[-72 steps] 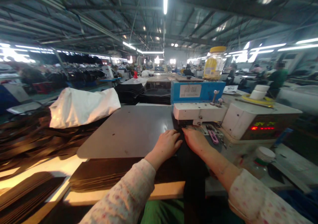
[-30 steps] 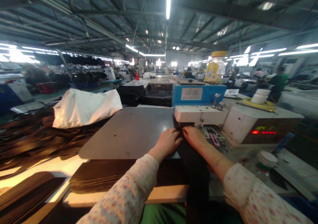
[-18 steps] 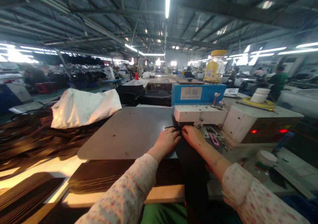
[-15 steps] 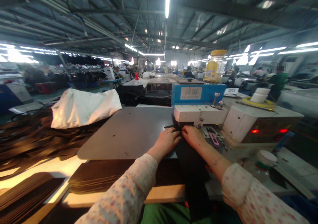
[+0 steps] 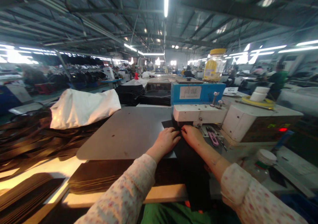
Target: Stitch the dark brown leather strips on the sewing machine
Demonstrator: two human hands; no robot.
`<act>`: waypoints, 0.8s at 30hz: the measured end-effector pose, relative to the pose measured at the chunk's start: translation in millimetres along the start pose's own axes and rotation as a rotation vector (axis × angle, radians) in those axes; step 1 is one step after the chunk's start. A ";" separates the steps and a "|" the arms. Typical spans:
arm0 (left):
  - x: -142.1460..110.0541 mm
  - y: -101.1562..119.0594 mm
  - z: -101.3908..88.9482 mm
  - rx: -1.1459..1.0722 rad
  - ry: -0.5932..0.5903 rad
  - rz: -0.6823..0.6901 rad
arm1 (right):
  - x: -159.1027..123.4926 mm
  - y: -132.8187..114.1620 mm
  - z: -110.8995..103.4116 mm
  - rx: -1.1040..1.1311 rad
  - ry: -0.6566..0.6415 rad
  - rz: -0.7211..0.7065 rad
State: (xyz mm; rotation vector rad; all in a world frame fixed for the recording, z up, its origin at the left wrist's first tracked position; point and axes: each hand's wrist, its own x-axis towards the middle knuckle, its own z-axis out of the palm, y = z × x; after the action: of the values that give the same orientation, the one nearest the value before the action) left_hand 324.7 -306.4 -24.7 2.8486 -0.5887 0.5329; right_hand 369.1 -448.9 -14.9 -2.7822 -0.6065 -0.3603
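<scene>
Black strip point(image 5: 191, 161): laid along the right edge of the metal plate point(image 5: 124, 131), one corner spread over it, the lower end hung past the near edge above green trousers point(image 5: 161, 214).
Left hand point(image 5: 167, 141): rested on the strip; whether any cloth is pinched cannot be told.
Right hand point(image 5: 193, 137): closed on the strip, just before the white machine head point(image 5: 186, 113).
Pink snips point(image 5: 213, 138): set down beyond the plate's right edge.
</scene>
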 end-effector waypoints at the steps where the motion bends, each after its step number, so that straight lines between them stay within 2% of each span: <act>1: 0.1 -0.2 0.3 0.003 0.000 0.000 | -0.2 -0.1 -0.2 -0.001 -0.001 0.001; 24: 0.6 -0.7 1.9 -0.010 0.006 0.007 | -1.1 0.0 2.2 -0.027 -0.002 -0.024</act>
State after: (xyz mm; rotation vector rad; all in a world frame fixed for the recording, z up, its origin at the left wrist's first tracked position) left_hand 326.1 -306.4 -26.4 2.8353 -0.5986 0.5379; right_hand 368.5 -448.7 -17.3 -2.8029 -0.6407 -0.3739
